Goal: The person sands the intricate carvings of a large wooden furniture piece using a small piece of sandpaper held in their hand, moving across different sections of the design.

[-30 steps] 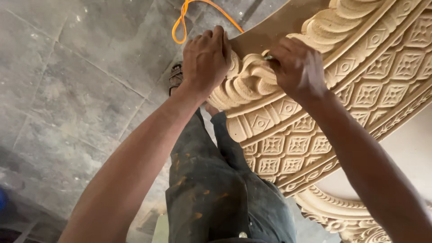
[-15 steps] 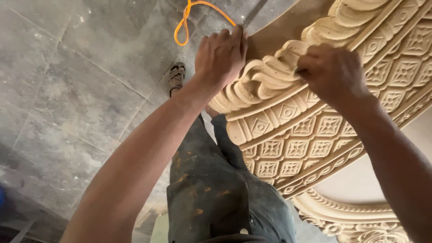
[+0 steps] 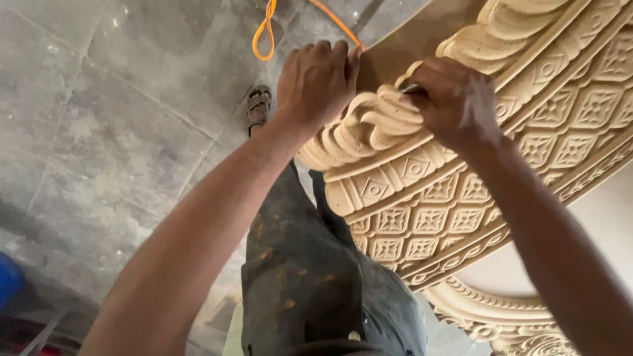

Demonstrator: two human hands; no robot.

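A large curved carved piece (image 3: 461,191) of pale tan material, with rope-like twists on top and bands of diamond rosettes below, fills the right half of the head view. My left hand (image 3: 318,82) grips its top edge beside the twisted moulding (image 3: 372,125), fingers curled over the rim. My right hand (image 3: 455,99) is closed around a small thin tool (image 3: 410,88), whose dark tip touches the twisted moulding. Only the tip of the tool shows.
Grey stone floor tiles (image 3: 119,132) lie far below. An orange cord (image 3: 267,29) loops on the floor at the top. My paint-stained dark trousers (image 3: 310,283) and a sandalled foot (image 3: 258,105) are below. A second carved ring (image 3: 501,316) sits lower right. Something blue (image 3: 8,280) is at the left edge.
My right hand has shifted along the twisted moulding with the tool. My left hand keeps its grip on the edge. The view has drifted a little.
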